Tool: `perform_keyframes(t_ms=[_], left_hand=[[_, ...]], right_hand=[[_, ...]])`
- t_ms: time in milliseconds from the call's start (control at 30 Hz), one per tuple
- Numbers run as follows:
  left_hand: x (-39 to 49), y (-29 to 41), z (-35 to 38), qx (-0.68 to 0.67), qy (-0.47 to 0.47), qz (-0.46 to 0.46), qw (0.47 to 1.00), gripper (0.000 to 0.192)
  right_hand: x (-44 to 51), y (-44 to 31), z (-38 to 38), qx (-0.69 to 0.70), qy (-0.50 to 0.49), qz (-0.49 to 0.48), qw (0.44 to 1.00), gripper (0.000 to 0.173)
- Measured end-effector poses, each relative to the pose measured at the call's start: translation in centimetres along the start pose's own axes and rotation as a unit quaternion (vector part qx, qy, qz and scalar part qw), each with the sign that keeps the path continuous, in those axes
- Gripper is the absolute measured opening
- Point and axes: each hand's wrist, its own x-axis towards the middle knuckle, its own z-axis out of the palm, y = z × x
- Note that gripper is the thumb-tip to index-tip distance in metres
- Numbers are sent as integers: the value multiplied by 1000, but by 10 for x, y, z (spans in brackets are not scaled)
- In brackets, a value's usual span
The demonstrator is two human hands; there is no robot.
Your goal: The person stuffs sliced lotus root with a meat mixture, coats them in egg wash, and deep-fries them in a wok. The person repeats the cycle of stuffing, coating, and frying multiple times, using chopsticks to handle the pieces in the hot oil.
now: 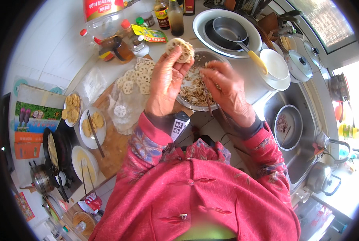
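Note:
My left hand (169,79) pinches a lotus root piece (181,49) between thumb and fingers, raised above the counter; it looks like stacked slices, but I cannot tell how many. Over a metal bowl (194,107) of minced filling (194,93), my right hand (227,87) has its fingertips bunched, with brown chopsticks (207,99) running down from the grip. Whether filling is between those fingertips is unclear. Several loose lotus root slices (143,79) lie on a plastic sheet (122,120) left of my left hand, partly hidden by it.
Left, a wooden board (113,150) adjoins plates of yellow battered pieces (96,122), a white bowl of batter (80,159) and a frying pan (51,150). Bottles (176,21) and nested basins (197,27) stand behind. A sink (300,162) holding a metal basin (301,129) is right.

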Motion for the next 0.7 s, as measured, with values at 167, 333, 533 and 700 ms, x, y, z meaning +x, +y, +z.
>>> perform_keyframes(t_ms=[167,333,533,700], left_hand=[[5,5,-12,-18,21,-12,1000,30],[1,-10,-3,-7,-11,-26,1000,29],[-4,-6,3,-7,-1,-10,1000,33],[-9,-9,7,105,19,52,993,34]], right_hand=[[2,15,-11,-18,-101,119,988,24],[22,0,-7,111,-14,123,986,38],[16,-20,-12,-24,-39,7,999,43],[21,-1,-16,50,21,98,994,33]])
